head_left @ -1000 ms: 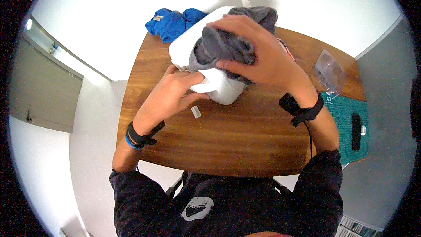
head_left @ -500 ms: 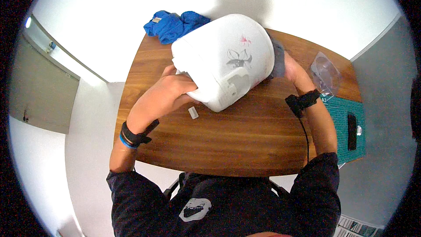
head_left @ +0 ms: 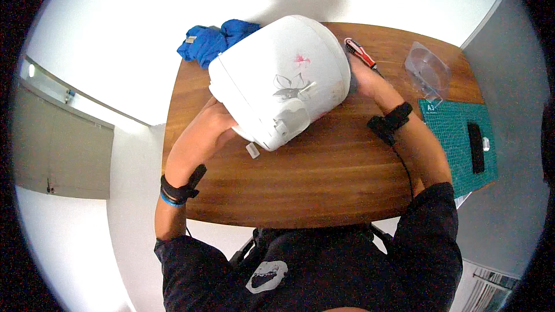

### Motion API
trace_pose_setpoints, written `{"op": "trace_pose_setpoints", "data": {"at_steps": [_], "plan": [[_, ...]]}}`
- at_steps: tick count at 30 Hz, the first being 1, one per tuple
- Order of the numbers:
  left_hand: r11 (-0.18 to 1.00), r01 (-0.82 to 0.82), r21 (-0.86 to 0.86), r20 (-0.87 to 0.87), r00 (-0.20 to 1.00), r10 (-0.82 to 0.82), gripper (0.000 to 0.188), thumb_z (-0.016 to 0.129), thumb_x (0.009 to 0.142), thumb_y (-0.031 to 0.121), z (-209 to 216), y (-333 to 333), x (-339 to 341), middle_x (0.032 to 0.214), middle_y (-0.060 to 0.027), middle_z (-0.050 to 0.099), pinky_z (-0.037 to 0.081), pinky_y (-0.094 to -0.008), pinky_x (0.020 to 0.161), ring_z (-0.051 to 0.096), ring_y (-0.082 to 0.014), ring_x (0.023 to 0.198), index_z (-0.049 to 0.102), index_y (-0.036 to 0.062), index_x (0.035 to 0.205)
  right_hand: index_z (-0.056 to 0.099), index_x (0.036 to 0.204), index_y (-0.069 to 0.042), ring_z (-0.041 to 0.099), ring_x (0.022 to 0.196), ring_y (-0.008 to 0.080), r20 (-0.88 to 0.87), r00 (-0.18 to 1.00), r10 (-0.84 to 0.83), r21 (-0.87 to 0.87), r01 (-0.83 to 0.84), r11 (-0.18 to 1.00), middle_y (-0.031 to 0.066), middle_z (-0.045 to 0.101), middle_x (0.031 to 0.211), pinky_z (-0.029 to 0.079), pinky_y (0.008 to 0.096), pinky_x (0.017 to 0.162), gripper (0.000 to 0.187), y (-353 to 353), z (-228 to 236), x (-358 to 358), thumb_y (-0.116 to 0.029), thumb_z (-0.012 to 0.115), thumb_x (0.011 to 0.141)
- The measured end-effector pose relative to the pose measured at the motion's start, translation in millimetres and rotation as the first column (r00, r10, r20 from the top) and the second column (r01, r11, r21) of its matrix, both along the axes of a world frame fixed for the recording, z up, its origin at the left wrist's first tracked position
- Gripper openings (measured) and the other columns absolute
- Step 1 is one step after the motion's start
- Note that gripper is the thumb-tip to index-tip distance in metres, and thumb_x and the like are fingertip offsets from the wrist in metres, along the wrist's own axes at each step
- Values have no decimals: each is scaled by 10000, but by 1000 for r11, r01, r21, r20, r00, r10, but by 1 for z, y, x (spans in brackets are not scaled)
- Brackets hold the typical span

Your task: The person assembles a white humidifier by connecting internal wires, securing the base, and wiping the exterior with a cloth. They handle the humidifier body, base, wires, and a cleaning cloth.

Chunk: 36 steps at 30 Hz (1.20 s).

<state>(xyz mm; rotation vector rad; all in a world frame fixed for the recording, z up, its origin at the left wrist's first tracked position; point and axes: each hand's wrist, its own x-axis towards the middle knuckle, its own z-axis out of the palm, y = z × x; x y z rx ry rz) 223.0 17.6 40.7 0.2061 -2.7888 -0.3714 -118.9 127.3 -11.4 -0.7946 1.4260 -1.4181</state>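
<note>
A white rice cooker (head_left: 263,75) with a grey and pink flower print lies tilted over the table, its lid end toward my left and its base toward my right. My left hand (head_left: 217,121) grips the lid end from below, its fingertips hidden by the cooker. At the base, my right hand (head_left: 365,78) presses a grey cloth (head_left: 354,85) against the cooker; its fingers are mostly hidden behind the base. Beside the lid end, a small white rectangular piece (head_left: 252,150) lies on the wood.
The brown wooden table (head_left: 300,196) has a curved edge. A blue cloth (head_left: 211,43) is bunched behind the cooker. To the right are a red-and-black handled tool (head_left: 361,53), a clear plastic container (head_left: 426,72), and a green cutting mat (head_left: 454,138) bearing a black strip (head_left: 476,148).
The cooker has turned slightly and shifted left in view, with both hands following. The red-and-black tool has come into sight behind my right hand, and less of the grey cloth shows.
</note>
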Motion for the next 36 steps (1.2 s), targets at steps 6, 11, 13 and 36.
{"op": "trace_pose_setpoints", "data": {"at_steps": [6,11,13,36], "plan": [[994,-62,93,72,996,55,365,714,861,-20,10,4,4,1308,-168,728,436,-504,1195,599,-428,1308,797,132,1182,551,1514,-27,666,1239,197,-67,990,125,-104,-132,986,99,659,1450,544,362,1078,424,-25,-38,-58,-242,478,1156],[997,-51,58,113,993,44,388,744,847,6,9,5,6,1324,-150,723,386,-515,1235,591,-402,1336,784,136,1211,571,1490,8,706,1201,221,59,815,576,-550,-455,700,108,691,1422,572,383,1062,466,-28,-25,-73,-279,531,1124],[999,-34,8,70,997,34,415,752,851,10,6,3,5,1359,-145,706,328,-535,1272,570,-392,1372,770,137,1246,547,1517,-17,698,1209,226,-264,889,375,-350,-450,822,114,678,1431,581,400,1043,485,-28,-49,-85,-319,516,1139],[87,-137,987,93,916,391,1001,887,911,299,-18,-15,16,1436,-267,590,531,-410,1136,615,-285,1341,293,-155,1576,501,1543,12,506,1451,306,-493,869,-48,-113,-9,993,177,552,1572,375,416,1227,521,25,-30,-26,-202,601,1078]]}}
